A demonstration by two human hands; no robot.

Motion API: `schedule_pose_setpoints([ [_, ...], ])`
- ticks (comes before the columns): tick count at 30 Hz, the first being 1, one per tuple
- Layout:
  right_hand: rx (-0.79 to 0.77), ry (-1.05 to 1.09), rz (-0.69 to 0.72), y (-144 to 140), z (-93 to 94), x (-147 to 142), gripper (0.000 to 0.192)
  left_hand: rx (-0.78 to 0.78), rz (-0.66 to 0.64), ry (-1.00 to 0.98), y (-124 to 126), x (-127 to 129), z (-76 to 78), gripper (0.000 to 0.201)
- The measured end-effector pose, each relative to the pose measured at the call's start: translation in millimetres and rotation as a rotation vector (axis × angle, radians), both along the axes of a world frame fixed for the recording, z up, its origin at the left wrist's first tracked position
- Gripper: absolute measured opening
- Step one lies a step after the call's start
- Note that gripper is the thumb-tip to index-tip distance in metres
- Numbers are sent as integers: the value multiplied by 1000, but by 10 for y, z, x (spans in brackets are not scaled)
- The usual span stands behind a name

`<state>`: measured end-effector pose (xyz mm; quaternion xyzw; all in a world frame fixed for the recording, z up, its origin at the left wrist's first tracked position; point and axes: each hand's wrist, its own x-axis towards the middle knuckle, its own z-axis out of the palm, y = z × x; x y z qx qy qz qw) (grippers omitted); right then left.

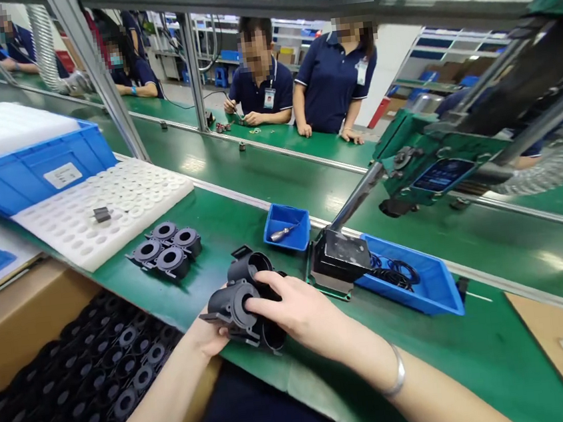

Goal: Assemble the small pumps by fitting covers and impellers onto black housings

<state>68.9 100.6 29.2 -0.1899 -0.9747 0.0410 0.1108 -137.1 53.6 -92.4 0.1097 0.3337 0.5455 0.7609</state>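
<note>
A cluster of black round plastic housings (228, 305) is held just above the near edge of the green bench. My left hand (210, 334) is closed round it from the left and below, its fingers mostly hidden. From the right, my right hand (305, 310) grips the same cluster, thumb at the front ring's hole and fingers over the far housings. Farther back on the left, a group of similar black housings (167, 250) stands on the bench with round openings facing up. A small blue bin (287, 227) beyond my hands has a metal-tipped tool in it.
Below left, a cardboard box (24, 302) holds many black housings. A white foam tray (105, 213) and blue crate (40, 169) stand behind it. To the right are a bench press (437, 161), a blue bin (433, 289) of black rings and a wooden board (551, 337). Co-workers sit and stand across.
</note>
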Motion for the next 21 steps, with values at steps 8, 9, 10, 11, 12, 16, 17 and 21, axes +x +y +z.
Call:
schedule_pose_setpoints([
  [8, 75, -104, 48, 210, 73, -65, 19, 75, 38, 254, -35, 19, 226, 55],
  [9, 93, -127, 47, 252, 103, -81, 20, 92, 61, 345, -55, -62, 277, 60],
  [10, 110, -159, 42, 292, 123, -104, 20, 108, 99, 464, -82, -154, 325, 62],
  [11, 117, -202, 37, 327, 127, -137, 19, 122, 147, 592, -116, -250, 366, 60],
  [12, 110, -252, 37, 355, 113, -176, 19, 134, 193, 712, -156, -344, 399, 56],
  [16, 87, -418, 84, 387, -93, -348, 18, 139, 223, 883, -360, -608, 431, 47],
  [17, 108, -430, 92, 380, -152, -377, 19, 130, 211, 887, -409, -641, 418, 46],
  [21, 150, -440, 79, 352, -232, -394, 22, 80, 215, 872, -538, -698, 357, 44],
])
